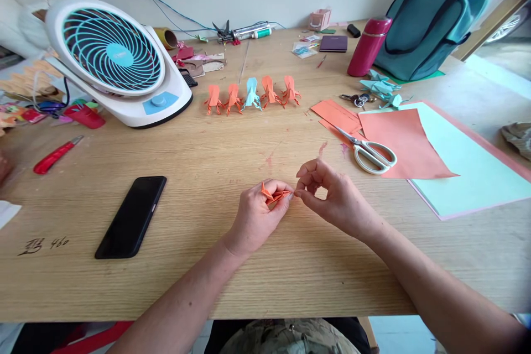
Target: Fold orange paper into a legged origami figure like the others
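My left hand [261, 207] is closed on a small folded orange paper piece [271, 196], pinched between thumb and fingers above the table. At the piece's right tip, my right hand [332, 196] has thumb and forefinger pinched together. Fingers hide part of the fold. Beyond my hands stands a row of several folded paper figures, orange ones [271, 90] with one light blue figure [251, 94] among them. White-handled scissors [369, 152] lie to the right across orange paper [409, 141].
Light blue sheets [468, 168] extend right. A black phone [130, 218] and red knife [56, 156] lie left; a white fan [112, 55] stands behind. Keys [359, 99], a pink bottle [369, 47] and a teal bag [427, 30] are back right. Another person's hand [4, 166] shows far left.
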{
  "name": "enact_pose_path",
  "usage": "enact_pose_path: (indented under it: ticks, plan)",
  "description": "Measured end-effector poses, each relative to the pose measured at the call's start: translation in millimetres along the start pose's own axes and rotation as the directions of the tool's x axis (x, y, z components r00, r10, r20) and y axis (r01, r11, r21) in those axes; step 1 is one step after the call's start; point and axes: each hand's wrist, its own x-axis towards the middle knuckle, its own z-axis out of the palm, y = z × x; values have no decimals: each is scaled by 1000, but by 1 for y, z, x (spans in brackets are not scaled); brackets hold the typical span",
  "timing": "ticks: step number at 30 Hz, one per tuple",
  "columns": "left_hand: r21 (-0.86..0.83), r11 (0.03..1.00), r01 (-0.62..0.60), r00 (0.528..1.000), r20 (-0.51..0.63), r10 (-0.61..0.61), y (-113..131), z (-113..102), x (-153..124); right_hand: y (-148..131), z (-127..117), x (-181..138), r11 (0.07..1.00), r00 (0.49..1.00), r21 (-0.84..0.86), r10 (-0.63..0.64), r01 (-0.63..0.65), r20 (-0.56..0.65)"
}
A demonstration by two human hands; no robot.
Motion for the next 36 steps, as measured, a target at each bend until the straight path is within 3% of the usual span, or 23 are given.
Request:
enact_pose_path:
  ticks: [11,23,36]
  plan:
    - [-9,1000,15,998,-63,-15,2,-1,0,-2,-3,3,997,991,21,66,-69,119]
    - [-44,997,-57,998,0,57,0,-4,0,-3,-4,4,988,980,-12,154,-153,130]
    - [-133,990,37,999,20,-34,-3,-4,2,0,-3,5,986,976,27,162,-168,143]
